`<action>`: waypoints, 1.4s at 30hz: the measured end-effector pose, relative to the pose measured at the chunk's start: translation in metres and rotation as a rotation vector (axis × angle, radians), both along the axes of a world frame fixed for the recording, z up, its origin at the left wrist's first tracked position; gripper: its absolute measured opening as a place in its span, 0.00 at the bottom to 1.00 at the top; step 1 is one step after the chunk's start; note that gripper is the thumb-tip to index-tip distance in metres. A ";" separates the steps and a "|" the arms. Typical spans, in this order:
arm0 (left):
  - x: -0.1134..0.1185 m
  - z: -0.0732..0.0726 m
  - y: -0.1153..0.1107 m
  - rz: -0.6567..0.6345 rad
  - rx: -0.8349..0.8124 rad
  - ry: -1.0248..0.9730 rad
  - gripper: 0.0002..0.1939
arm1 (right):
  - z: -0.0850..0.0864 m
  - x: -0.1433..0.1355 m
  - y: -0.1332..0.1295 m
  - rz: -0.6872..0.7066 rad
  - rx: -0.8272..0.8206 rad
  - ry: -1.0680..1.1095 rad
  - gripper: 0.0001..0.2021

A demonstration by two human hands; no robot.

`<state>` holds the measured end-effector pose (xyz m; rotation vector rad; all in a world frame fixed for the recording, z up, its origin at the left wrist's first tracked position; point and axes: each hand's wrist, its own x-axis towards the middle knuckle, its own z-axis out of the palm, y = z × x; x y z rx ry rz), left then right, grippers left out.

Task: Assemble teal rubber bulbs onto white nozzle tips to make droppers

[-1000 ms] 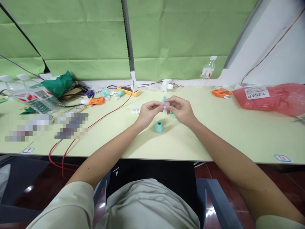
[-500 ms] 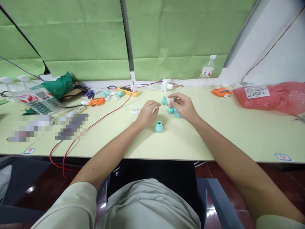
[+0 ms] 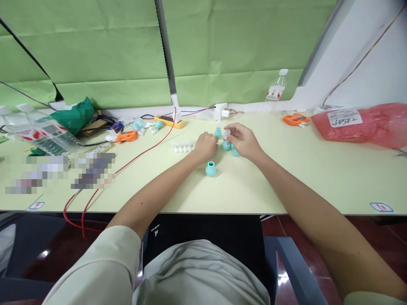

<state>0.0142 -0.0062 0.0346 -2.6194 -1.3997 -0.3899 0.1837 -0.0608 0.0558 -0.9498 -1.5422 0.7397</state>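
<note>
Two-handed work above table (image 3: 178, 192). Right hand (image 3: 244, 142) half curled, small clear piece (image 3: 227, 133) pinched in fingertips, just above teal bulbs (image 3: 226, 146). Left hand (image 3: 206, 145) curled palm-down between white row (image 3: 183, 148) and bulbs; cannot tell if gripping anything. Step in hand, probably: reaching for or setting down small part with left, clear piece ready in right. Next move seems to call for light pinch, without knocking near bulb (image 3: 210, 169), upright, mouth up. Hidden: left fingertips, parts of bulbs behind right hand. Hard to make out: clear piece's shape.

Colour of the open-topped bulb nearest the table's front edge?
Pale turquoise bulb, darker inside its mouth; best in head view.
</note>
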 end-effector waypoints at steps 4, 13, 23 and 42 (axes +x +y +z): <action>0.009 0.002 0.000 0.038 -0.036 0.024 0.15 | 0.003 -0.001 -0.003 0.007 -0.008 0.014 0.12; 0.008 0.002 -0.001 0.071 -0.091 -0.048 0.15 | 0.002 -0.002 -0.002 0.012 0.004 0.022 0.12; -0.012 0.031 -0.015 -0.124 -0.049 -0.465 0.15 | 0.008 -0.003 -0.007 -0.001 0.018 0.014 0.12; -0.100 0.005 -0.064 -0.263 -0.358 -0.483 0.12 | 0.018 -0.013 -0.037 0.523 -0.128 -0.092 0.14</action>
